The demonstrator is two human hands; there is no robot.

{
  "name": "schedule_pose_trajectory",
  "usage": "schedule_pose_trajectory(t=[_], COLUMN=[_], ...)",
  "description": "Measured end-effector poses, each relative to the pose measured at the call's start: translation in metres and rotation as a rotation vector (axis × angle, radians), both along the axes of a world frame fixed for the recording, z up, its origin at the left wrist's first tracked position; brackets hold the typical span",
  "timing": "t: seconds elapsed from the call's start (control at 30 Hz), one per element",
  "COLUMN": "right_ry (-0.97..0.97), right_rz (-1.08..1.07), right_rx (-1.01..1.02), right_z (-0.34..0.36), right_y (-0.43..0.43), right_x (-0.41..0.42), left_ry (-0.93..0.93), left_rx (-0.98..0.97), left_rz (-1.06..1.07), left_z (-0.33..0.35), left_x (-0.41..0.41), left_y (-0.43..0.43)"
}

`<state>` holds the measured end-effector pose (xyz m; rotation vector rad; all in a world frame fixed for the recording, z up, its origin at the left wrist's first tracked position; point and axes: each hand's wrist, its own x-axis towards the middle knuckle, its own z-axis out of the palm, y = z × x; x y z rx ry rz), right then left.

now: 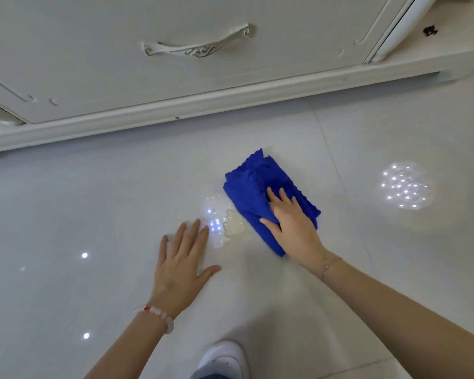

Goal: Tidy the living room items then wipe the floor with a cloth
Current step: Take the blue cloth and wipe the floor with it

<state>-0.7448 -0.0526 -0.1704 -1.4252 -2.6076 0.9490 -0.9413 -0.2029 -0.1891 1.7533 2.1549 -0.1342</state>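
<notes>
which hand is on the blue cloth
The right hand: its fingers lie flat on the folded blue cloth, pressing it to the tiled floor. The left hand, with the pink bead bracelet, rests flat on bare tile.

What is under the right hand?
The folded blue cloth, lying on the white tiled floor; the right hand presses on it. The floor beneath the cloth is covered.

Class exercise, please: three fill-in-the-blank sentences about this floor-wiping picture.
1. The right hand presses a folded cloth whose colour is ____.
2. The left hand rests flat on the ____.
3. A beaded bracelet sits on the ____ wrist.
Missing words: blue; floor; left.
</notes>
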Motion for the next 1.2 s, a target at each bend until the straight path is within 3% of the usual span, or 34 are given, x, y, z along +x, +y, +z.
schedule_pose_trajectory(t=[0.07,0.17,0.37,0.5,0.63,0.73,0.83,0.9,0.97,1.13,1.2], right_ry=[-0.032,-0.037,0.001,-0.004,0.041,0.028,0.049,0.026,0.008,0.055,0.069], right_rz=[0.114,0.119,-0.233,0.033,0.268,0.164,-0.146,-0.239,-0.179,0.245,0.258], right_rx=[-0.001,-0.036,-0.022,0.021,-0.009,-0.006,-0.016,0.01,0.032,0.038,0.001], right_z=[-0.003,0.002,0.009,-0.001,-0.004,-0.002,0.003,0.002,0.0,-0.007,-0.01], right_y=[-0.007,0.0,0.024,0.001,-0.022,-0.002,0.017,0.015,0.002,-0.056,-0.055], right_x=[0.008,0.028,0.002,-0.042,-0.032,-0.006,0.006,-0.007,-0.026,-0.042,-0.029], left_ry=[0.002,0.008,0.024,0.042,0.052,0.034,0.028,0.023,0.011,0.031,0.022], left_rx=[0.007,0.026,0.068,0.072,0.039,0.038,0.05,0.067,0.068,0.017,0.022], left_rz=[-0.013,-0.021,-0.031,0.003,0.049,0.063,0.06,0.06,0.069,0.074,0.081], left_z=[0.0,0.001,0.0,0.0,0.0,-0.001,-0.003,-0.003,-0.003,-0.001,-0.001], left_x=[-0.001,-0.004,-0.013,-0.02,-0.023,-0.024,-0.023,-0.021,-0.021,-0.02,-0.02], left_y=[-0.001,-0.003,-0.014,-0.019,-0.023,-0.027,-0.029,-0.03,-0.031,-0.031,-0.03])
